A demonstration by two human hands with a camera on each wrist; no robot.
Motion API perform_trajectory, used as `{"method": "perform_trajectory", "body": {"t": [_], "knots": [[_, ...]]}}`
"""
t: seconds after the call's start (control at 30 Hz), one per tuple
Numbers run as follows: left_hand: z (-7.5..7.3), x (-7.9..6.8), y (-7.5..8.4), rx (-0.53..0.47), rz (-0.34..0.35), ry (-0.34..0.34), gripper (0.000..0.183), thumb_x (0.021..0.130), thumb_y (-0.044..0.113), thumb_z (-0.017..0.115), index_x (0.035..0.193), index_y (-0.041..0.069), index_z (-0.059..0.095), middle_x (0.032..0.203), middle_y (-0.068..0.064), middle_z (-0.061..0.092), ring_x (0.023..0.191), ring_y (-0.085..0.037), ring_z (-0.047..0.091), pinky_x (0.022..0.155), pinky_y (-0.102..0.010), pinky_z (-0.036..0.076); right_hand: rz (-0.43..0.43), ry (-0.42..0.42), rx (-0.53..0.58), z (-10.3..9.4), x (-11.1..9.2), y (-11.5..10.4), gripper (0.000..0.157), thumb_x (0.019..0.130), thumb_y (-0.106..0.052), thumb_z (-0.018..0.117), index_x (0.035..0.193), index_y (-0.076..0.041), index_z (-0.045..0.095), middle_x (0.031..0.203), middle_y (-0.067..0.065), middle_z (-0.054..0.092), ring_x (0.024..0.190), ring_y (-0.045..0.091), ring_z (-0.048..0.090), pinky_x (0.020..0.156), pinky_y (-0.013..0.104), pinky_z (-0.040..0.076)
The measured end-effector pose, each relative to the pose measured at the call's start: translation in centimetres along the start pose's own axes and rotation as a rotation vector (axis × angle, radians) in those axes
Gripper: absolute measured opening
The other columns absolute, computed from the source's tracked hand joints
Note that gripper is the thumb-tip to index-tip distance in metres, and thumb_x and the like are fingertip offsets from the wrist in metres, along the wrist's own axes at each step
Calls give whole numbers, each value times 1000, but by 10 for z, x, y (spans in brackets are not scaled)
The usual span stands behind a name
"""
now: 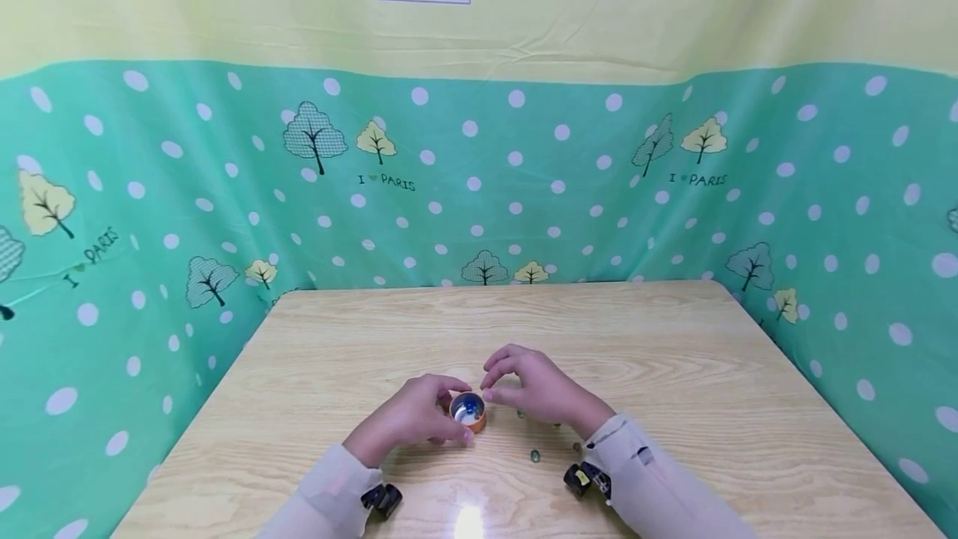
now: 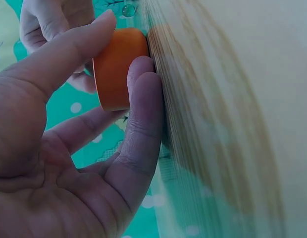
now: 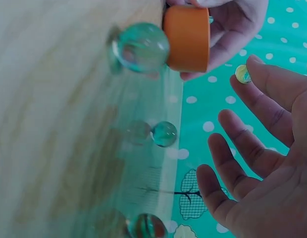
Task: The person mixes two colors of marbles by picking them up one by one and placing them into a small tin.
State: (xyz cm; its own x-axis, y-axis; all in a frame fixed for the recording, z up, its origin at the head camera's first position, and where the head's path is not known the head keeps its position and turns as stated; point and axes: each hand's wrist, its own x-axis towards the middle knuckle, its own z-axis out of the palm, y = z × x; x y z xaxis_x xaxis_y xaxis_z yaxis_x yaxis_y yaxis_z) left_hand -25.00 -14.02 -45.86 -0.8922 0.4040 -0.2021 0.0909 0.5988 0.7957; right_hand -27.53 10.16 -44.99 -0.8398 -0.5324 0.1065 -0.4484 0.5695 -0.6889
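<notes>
A small round orange cup (image 1: 476,426) with a shiny metallic inside stands on the table. Something blue shows inside it in the head view. Thumb and fingers of my left hand (image 1: 419,412) curl round the cup's side and grip it, as the left wrist view also shows with the orange wall (image 2: 119,67). Just right of the rim is my right hand (image 1: 535,385). Between its thumb and index finger it pinches a clear glass marble (image 3: 242,74) with a yellow-green tint; the other fingers are loosely bent.
Several loose marbles lie on the wooden table (image 1: 636,339) by the right hand, among them a greenish one (image 1: 535,456), another clear green one (image 3: 164,134) and one with red-brown streaks (image 3: 149,226). A green dotted curtain (image 1: 516,181) surrounds the table's back and sides.
</notes>
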Motion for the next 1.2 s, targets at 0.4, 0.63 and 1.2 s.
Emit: {"method": "perform_trajectory", "body": {"t": [0.4, 0.63, 1.2], "knots": [[0, 1, 2, 4, 1, 0, 58, 72, 23, 97, 125, 17, 73, 95, -9, 68, 65, -19, 65, 59, -37, 57, 14, 0, 34, 11, 0, -4, 7, 90, -33, 82, 96, -29, 80, 123, -10, 64, 120, 17, 59, 108, 47, 47], [0, 3, 1, 11, 7, 2, 59, 71, 24, 97, 125, 17, 73, 97, -10, 69, 65, -18, 65, 58, -35, 57, 42, -4, 23, 12, 0, -7, 6, 90, -33, 82, 96, -31, 80, 121, -13, 63, 120, 16, 59, 108, 47, 47], [-1, 3, 0, 38, 13, 1, 61, 72, 22, 96, 128, 17, 73, 97, -8, 67, 67, -18, 65, 60, -34, 58, 59, -13, 28, 14, 2, -10, 8, 89, -31, 83, 97, -28, 82, 122, -10, 63, 120, 18, 58, 109, 50, 47]]}}
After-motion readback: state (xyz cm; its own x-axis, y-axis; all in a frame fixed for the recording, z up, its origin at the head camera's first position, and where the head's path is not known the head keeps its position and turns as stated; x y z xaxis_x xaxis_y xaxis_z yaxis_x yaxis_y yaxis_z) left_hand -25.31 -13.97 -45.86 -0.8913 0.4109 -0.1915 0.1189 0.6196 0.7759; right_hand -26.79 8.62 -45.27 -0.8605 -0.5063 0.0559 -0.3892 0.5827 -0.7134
